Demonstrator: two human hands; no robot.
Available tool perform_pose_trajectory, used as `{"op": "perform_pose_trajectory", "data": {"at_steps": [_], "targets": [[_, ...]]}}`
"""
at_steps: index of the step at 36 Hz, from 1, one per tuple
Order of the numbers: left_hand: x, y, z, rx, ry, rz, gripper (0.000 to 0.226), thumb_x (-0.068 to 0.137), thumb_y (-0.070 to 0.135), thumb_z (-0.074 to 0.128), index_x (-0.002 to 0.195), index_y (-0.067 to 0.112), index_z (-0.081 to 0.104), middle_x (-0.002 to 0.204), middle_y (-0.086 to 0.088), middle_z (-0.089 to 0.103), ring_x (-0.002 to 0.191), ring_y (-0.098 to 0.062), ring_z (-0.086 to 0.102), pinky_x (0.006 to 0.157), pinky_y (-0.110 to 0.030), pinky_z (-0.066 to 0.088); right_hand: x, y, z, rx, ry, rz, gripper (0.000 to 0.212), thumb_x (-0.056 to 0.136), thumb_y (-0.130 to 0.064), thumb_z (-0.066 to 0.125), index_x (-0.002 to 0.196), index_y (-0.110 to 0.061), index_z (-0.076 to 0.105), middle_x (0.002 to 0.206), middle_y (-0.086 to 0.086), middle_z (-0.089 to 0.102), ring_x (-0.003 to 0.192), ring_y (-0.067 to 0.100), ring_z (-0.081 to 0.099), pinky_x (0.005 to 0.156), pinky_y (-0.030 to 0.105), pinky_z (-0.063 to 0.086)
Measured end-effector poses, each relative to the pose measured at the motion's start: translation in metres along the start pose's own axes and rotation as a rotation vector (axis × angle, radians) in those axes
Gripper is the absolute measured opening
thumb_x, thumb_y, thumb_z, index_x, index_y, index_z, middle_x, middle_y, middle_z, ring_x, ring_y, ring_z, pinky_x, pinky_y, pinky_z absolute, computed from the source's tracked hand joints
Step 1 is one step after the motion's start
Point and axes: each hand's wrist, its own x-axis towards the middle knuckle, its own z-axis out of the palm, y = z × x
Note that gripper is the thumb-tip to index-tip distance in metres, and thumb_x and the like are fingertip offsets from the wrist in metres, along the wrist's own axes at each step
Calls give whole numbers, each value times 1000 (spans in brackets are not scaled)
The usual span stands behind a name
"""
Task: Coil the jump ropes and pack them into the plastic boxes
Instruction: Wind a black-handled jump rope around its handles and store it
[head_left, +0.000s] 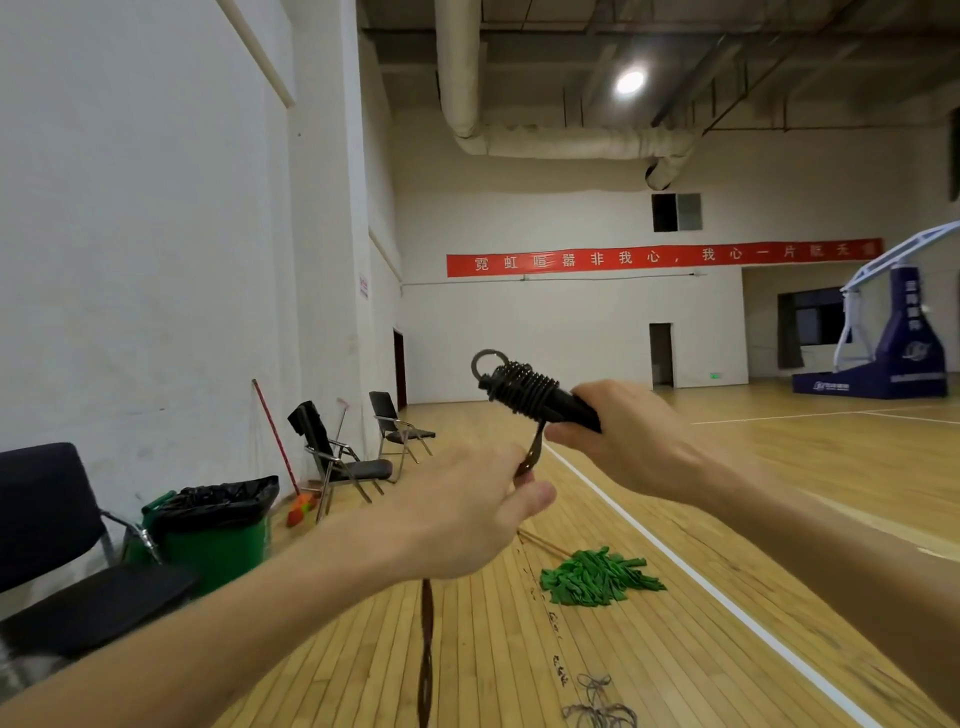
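Note:
My right hand (621, 434) grips the black handles of a jump rope (524, 389), held up at chest height, with rope wound in tight turns around their upper part and a small loop sticking out at the top. My left hand (467, 512) pinches the loose rope (531, 457) just below the handles. The rest of that rope (426, 654) hangs blurred from under my left hand toward the floor. More rope (597, 706) lies tangled on the wooden floor at the bottom. No plastic box is in view.
A green mop head (597, 577) lies on the floor ahead. At the left wall stand a green bin with a black bag (215, 530), black folding chairs (337, 457) and a broom (280, 452). A blue basketball stand (893, 353) is far right.

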Motion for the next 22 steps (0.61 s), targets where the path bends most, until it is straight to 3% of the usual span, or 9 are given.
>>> {"op": "perform_pose_trajectory", "data": {"at_steps": [3,6,9,11,15,18,22], "targets": [[3,5,-19,290,-2,56,26,104,41,43,90,22,54,76,7,56,63,-5,54,63,-21,48,0,-1,-3,-62,-84,20,29,100,-35,61,75,-26,49,66,-4,55,51,10,45,42,17,31],[7,8,-35,512,16,130,26,105,41,40,97,22,56,76,12,49,72,-7,58,69,-21,46,0,-6,-9,-94,-161,45,26,100,-34,62,78,-21,53,66,-2,54,51,12,45,39,15,30],[14,9,-52,602,50,219,28,103,42,47,108,22,65,78,12,48,79,-11,58,73,-28,49,0,-12,-15,-125,-247,65,23,98,-38,63,99,-14,61,71,-1,57,55,13,47,47,21,35],[20,8,-65,612,44,278,28,100,43,52,107,23,69,84,9,58,76,-7,55,74,-31,49,-3,-17,-17,-153,-296,63,26,98,-40,63,100,-14,61,72,-2,57,57,14,49,49,23,36],[32,7,-83,543,14,367,25,91,49,62,95,27,73,79,19,60,72,9,47,74,-23,44,-9,-28,-19,-158,-385,15,26,96,-39,65,82,-19,60,68,-4,57,55,12,49,50,23,37],[38,10,-90,458,5,406,27,83,52,68,90,27,75,73,23,59,74,8,54,69,-17,41,-12,-34,-24,-135,-429,-24,29,96,-39,66,73,-24,57,63,-8,58,48,6,49,48,19,38],[41,10,-93,325,-16,389,30,76,52,73,84,23,75,69,21,62,74,7,60,66,-12,44,-18,-38,-30,-123,-479,-103,24,97,-41,63,78,-26,62,65,-8,64,43,-3,49,50,14,37]]}}
